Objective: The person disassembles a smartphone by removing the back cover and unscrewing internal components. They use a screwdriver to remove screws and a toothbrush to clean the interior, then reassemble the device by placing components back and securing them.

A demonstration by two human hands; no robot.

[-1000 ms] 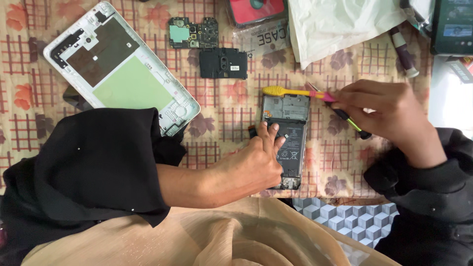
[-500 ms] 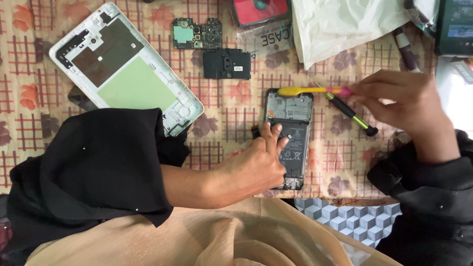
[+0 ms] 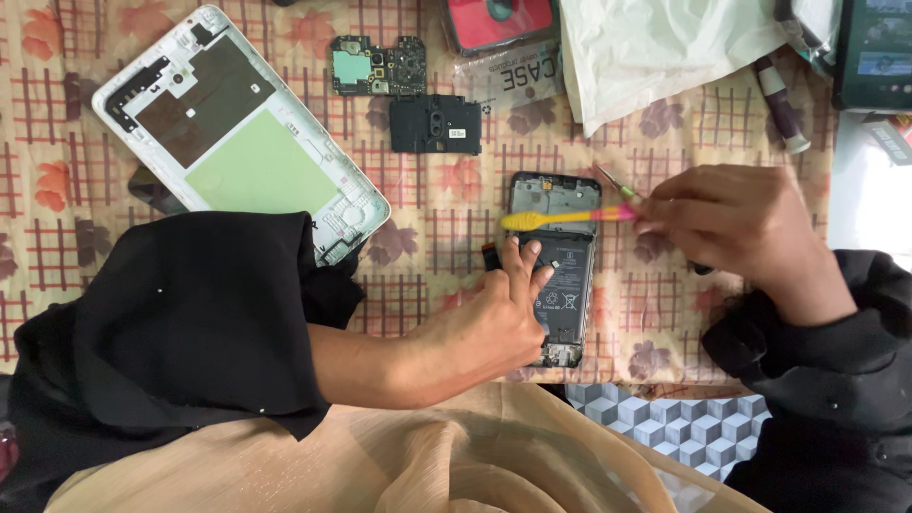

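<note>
An opened black phone (image 3: pixel 560 204) lies on the patterned cloth with its dark battery (image 3: pixel 568 285) exposed. My left hand (image 3: pixel 494 318) presses flat on the phone's left side and on the battery. My right hand (image 3: pixel 736 228) grips a yellow and pink toothbrush (image 3: pixel 556 218) whose head lies across the phone's upper part. A thin green-tipped tool (image 3: pixel 616 183) also sticks out of the same hand.
A white phone frame with a green panel (image 3: pixel 237 138) lies at the upper left. A circuit board (image 3: pixel 378 65) and a black cover piece (image 3: pixel 435 124) sit above the phone. White plastic bag (image 3: pixel 655 47), a marker (image 3: pixel 781 95) and a red case (image 3: pixel 496 19) lie along the top.
My right hand has turned and shifted, swinging the toothbrush head down from the phone's top edge onto its upper part. My left hand has stayed pressed on the phone.
</note>
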